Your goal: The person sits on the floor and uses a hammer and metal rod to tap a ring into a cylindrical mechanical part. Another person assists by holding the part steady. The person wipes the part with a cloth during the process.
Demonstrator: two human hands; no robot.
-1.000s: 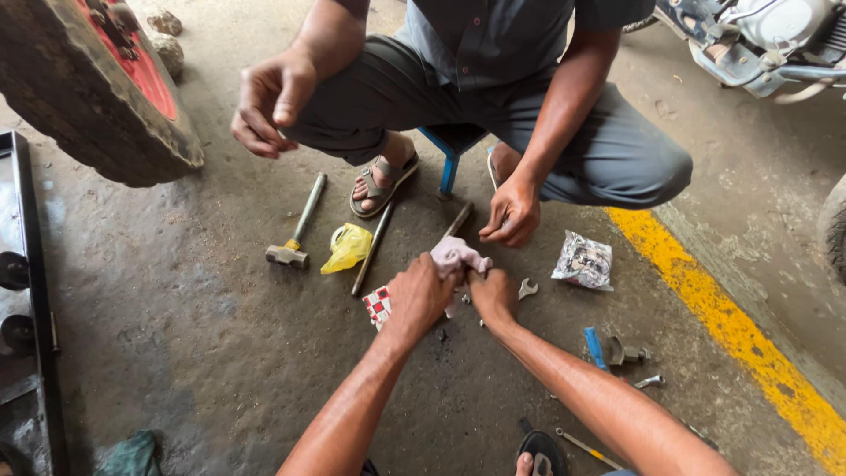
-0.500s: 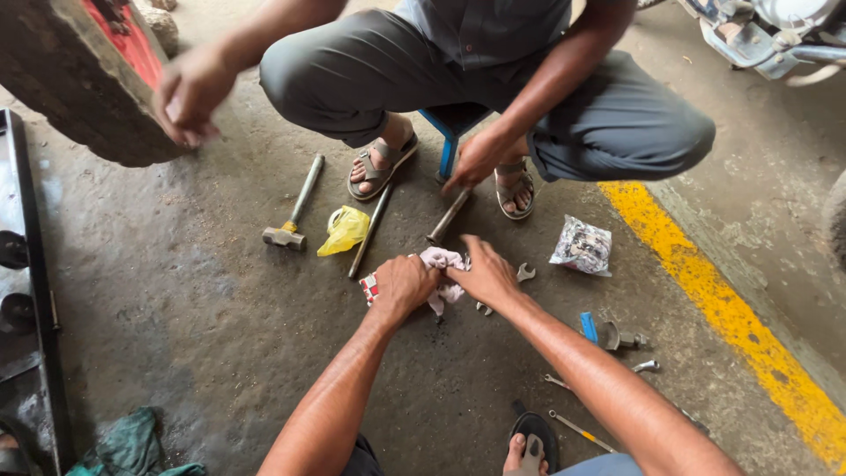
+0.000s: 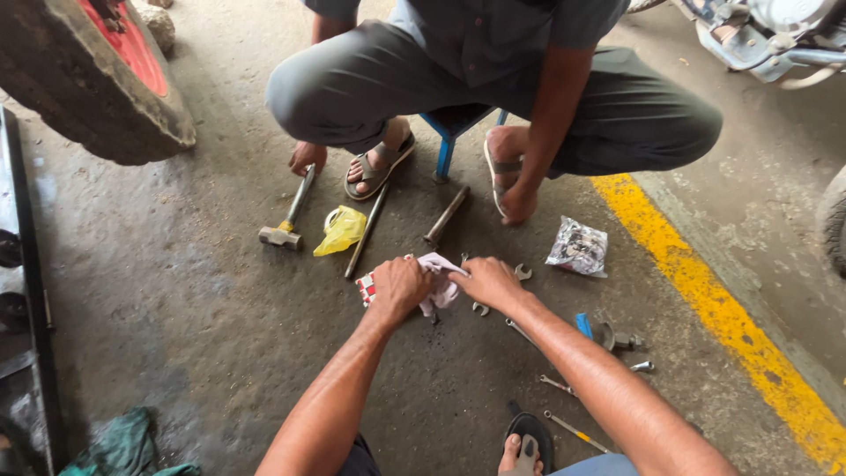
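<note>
Left hand [image 3: 398, 286] and right hand [image 3: 487, 280]: fingers curled tight on the white rag [image 3: 438, 280] | rag low on the floor now, by the wrenches [image 3: 520, 273] | helper's hand [image 3: 306, 159] has grabbed the hammer [image 3: 284, 220].

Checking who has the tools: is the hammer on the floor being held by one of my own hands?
No, the hammer has the other person's hand on its handle, while both my hands rest on the pale cloth.

Cloth [image 3: 438, 280] half under hands [image 3: 445, 284]
</note>
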